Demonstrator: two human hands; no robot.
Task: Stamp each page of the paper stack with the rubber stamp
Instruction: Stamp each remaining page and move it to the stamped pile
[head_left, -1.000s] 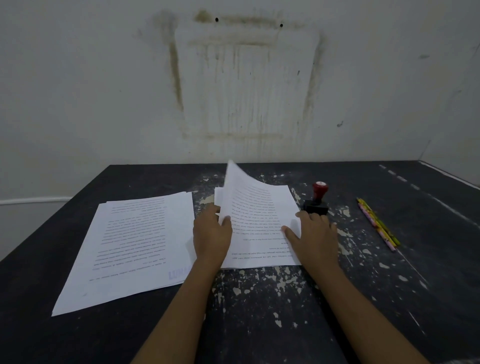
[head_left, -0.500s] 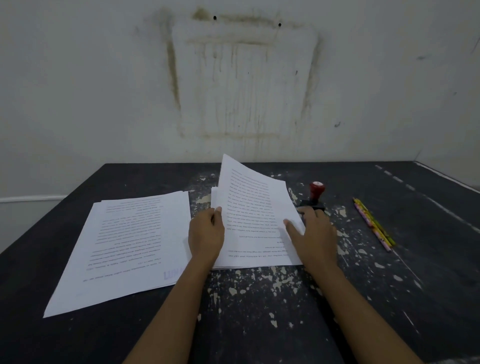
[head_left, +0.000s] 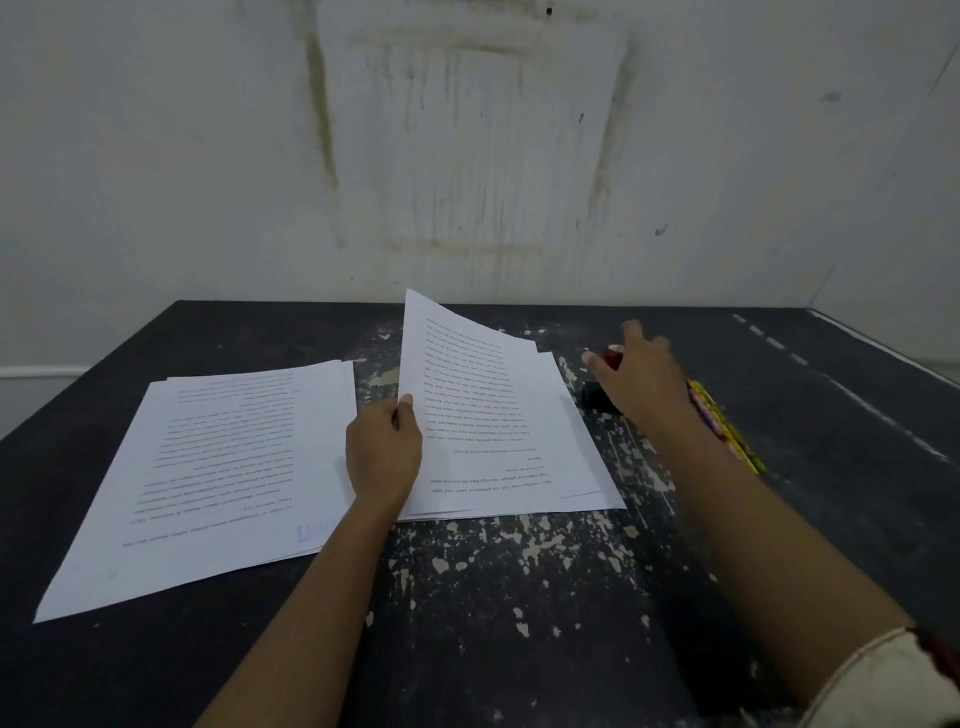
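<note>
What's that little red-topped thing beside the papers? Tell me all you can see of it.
It is the rubber stamp: a round red knob, plastic by its look, on a squat black base. It stands upright on the dark, paint-chipped table, just right of the paper stack and left of some coloured pencils. The right hand reaches over it with fingers spread, thumb beside the knob, hiding part of it; no closed grip shows. Its printing face is out of sight.
</note>
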